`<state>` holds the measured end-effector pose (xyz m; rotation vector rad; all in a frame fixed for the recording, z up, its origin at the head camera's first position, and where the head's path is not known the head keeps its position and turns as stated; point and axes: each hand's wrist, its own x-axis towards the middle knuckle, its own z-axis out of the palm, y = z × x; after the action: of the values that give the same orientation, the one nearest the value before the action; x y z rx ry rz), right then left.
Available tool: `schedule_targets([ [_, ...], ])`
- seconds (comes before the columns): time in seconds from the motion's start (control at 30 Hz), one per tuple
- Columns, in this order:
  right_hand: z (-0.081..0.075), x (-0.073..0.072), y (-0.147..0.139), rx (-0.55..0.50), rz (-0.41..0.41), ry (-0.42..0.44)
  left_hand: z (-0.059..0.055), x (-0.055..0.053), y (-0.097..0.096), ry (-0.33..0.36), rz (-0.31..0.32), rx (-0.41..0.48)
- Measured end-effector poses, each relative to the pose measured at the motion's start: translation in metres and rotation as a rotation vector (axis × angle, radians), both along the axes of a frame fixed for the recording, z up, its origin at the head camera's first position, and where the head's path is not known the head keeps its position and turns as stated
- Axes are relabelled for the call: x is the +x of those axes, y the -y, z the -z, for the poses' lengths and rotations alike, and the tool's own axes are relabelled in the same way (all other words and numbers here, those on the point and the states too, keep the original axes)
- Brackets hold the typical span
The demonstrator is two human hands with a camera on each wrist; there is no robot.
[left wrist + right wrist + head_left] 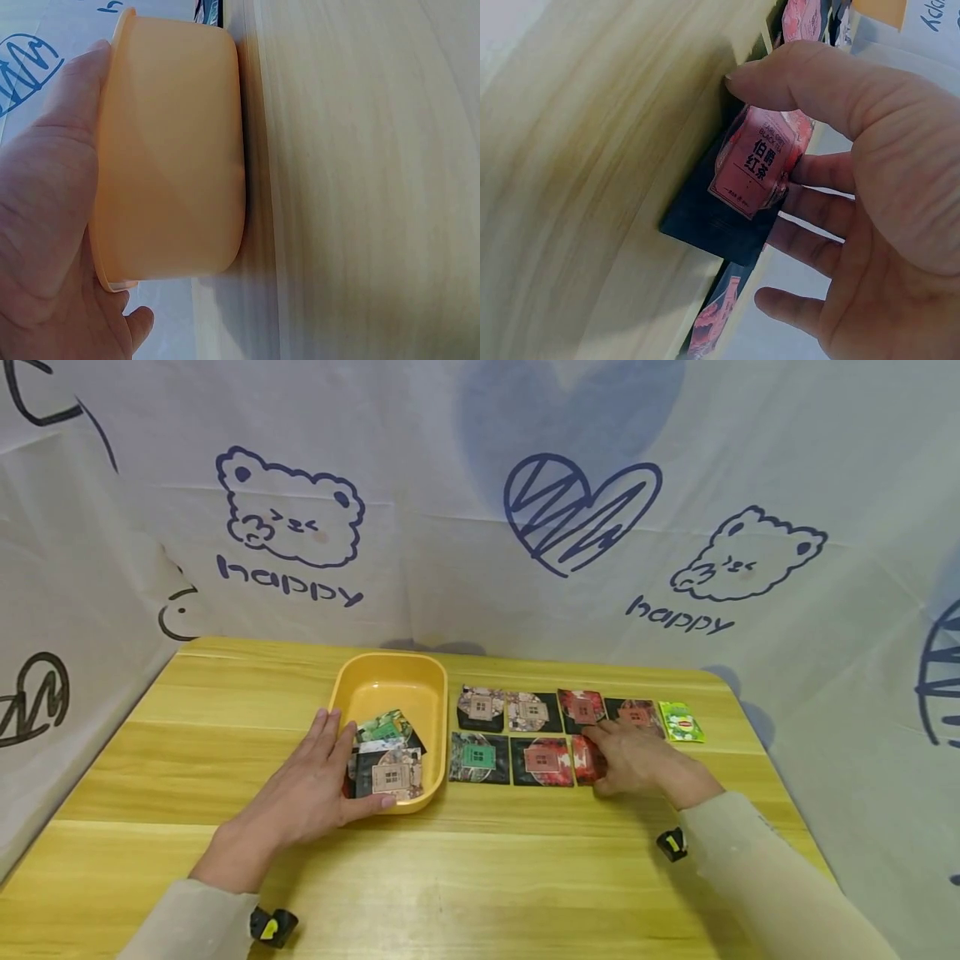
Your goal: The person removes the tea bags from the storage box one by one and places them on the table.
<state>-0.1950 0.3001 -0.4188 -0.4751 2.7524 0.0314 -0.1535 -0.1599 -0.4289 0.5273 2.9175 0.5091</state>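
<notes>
On the left side of a yellow plastic tray (pixel 431 710), my left hand (pixel 311 781) rests with fingers extended along the rim and thumb across the near edge. Several tea sachets lie in the tray, among them a beige-labelled one (pixel 390 777) and a green one (pixel 386 727). My right hand (pixel 637 756) touches a red-and-black tea sachet (pixel 754 161) at the right end of the front row. Its fingers lie fairly straight along one edge and the thumb is near another side. In the head view the hand covers much of this sachet.
Two rows of sachets lie right of the tray: a green-labelled one (pixel 480 757) and a red one (pixel 542 762) in front, several behind. A bright green sachet (pixel 682 722) ends the back row. Patterned white cloth (pixel 450 510) hangs behind the wooden table (pixel 450 885).
</notes>
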Motion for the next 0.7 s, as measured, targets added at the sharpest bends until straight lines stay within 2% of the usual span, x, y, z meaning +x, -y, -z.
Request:
schedule_targets([
  [0.43,0.0,0.001,0.001,-0.013,0.015,0.019,-0.001,0.0,0.0,0.0,0.004,0.005],
  [0.7,-0.017,0.001,0.026,-0.057,-0.04,-0.058,-0.001,0.0,0.0,-0.001,0.004,0.011],
])
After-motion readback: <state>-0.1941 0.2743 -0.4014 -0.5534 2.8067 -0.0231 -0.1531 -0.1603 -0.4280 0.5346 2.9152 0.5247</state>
